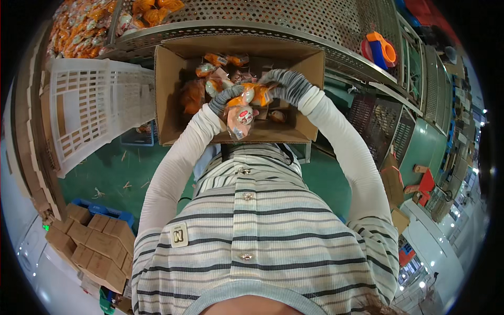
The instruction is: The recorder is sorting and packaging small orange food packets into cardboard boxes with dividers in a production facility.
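Observation:
Both hands, in grey striped gloves, are inside an open cardboard box (169, 94). My left hand (227, 96) is closed on plastic-wrapped pieces near the middle of the box; an orange-wrapped item (246, 96) lies at its fingertips. Below it hangs or rests a clear-wrapped pink and white item (241, 118) with a red mark. My right hand (286, 84) reaches in from the right, fingers bent beside an orange packet (260, 94); its fingertips are partly hidden. More wrapped items (214, 87) lie in the box, and a single one (277, 115) sits near its front right.
Behind the box runs a perforated metal table (260, 13) with a heap of orange-wrapped items (84, 29) at left and an orange and blue tape dispenser (381, 51) at right. A white plastic basket (82, 114) stands left; stacked cartons (98, 244) are lower left.

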{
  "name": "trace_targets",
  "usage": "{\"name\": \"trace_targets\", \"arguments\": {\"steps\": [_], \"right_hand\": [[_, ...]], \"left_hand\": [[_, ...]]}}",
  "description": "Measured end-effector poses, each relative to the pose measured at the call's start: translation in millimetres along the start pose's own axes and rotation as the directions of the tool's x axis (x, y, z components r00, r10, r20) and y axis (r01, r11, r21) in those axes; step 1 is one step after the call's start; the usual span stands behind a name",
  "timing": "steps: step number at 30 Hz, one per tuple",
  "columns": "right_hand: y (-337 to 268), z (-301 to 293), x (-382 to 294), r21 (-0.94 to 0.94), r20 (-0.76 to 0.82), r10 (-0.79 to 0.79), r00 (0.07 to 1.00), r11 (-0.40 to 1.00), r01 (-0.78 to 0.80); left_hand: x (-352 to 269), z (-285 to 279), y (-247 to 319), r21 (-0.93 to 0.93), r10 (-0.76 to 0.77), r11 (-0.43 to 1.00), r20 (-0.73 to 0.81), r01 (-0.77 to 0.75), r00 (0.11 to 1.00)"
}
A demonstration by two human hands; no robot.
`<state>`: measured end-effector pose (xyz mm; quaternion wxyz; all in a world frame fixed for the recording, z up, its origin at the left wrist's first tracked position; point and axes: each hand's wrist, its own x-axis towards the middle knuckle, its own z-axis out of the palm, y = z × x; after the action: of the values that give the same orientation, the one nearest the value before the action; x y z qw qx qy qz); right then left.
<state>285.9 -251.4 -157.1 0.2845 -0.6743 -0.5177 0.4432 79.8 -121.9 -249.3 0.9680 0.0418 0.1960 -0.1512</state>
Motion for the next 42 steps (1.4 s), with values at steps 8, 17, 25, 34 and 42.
{"name": "trace_targets", "arguments": {"steps": [8, 17, 25, 34, 42], "right_hand": [[47.9, -6.4, 18.2, -0.74, 0.196, 0.498, 0.845, 0.64, -0.206], [113.9, 95.8, 40.4, -0.883, 0.369, 0.552, 0.748, 0.459, 0.097], [74.3, 30.0, 36.3, -0.15, 0.116, 0.655, 0.746, 0.754, -0.639], [69.3, 0.2, 18.9, 0.678, 0.205, 0.365, 0.908, 0.617, -0.4], [118.0, 28.0, 40.8, -0.406, -0.04, 0.723, 0.689, 0.619, -0.673]], "left_hand": [[2.9, -7.3, -11.5, -0.011, 0.253, 0.961, -0.373, -0.276, 0.893], [4.8, -34.8, -3.0, -0.119, 0.215, 0.96, -0.275, -0.255, 0.937], [19.5, -0.1, -16.7, 0.215, 0.392, 0.92, -0.534, -0.328, 0.749], [57.5, -6.4, -23.6, 0.782, 0.598, 0.521, -0.048, -0.342, 0.8], [36.1, -15.8, -16.5, 0.648, 0.538, 0.747, -0.462, -0.145, 0.706]]}}
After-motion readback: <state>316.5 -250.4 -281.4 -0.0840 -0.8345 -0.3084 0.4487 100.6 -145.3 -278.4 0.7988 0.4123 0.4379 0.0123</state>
